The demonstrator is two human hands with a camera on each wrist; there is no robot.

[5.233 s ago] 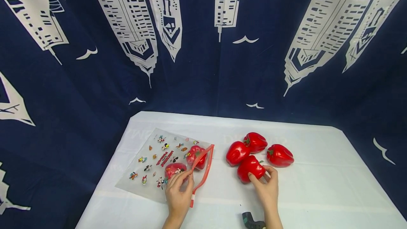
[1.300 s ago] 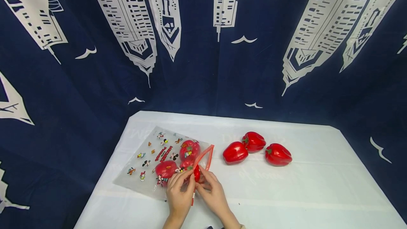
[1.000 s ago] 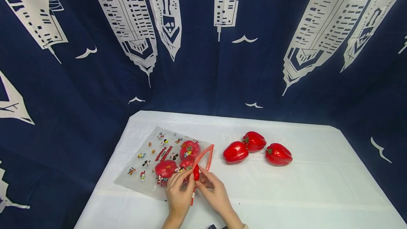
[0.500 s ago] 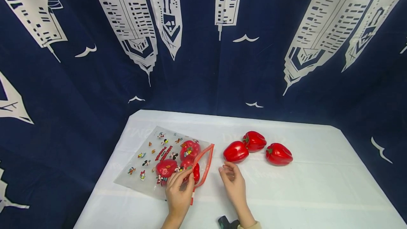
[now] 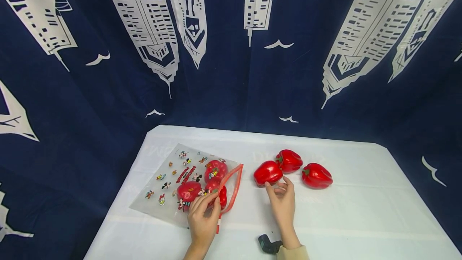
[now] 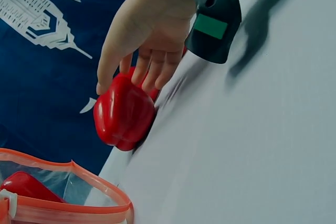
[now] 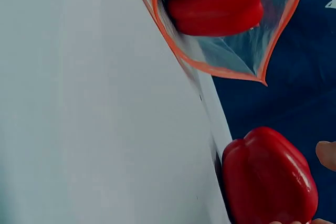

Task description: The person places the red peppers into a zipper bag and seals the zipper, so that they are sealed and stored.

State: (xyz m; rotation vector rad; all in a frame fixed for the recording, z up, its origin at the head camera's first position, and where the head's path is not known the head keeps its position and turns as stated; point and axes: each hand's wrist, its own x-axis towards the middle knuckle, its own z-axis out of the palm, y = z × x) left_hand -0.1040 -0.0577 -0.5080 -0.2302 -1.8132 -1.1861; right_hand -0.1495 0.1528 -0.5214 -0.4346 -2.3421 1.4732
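Note:
A clear printed zip bag (image 5: 155,208) lies on the left, its red-edged mouth (image 5: 236,189) gaping to the right. My left hand (image 5: 203,216) pinches the upper edge of that mouth between thumb and fingers. Inside show 3 red bell peppers (image 5: 188,191), glossy and whole. My right hand (image 5: 283,204) is at the near side of another bell pepper (image 5: 268,172), outside the bag. The fingertips (image 7: 286,222) are right at the pepper, while the thumb (image 7: 326,155) stands a little off its side.
Two more red bell peppers, one behind (image 5: 289,161) and one to the right (image 5: 317,175), lie near the right hand. All rest on a white-covered table (image 5: 361,212). A dark blue cloth (image 5: 231,91) with white building prints hangs behind it.
The right hand put a bell pepper into the bag's mouth, let go, and moved right to the leftmost loose pepper. The left hand has kept its hold on the bag.

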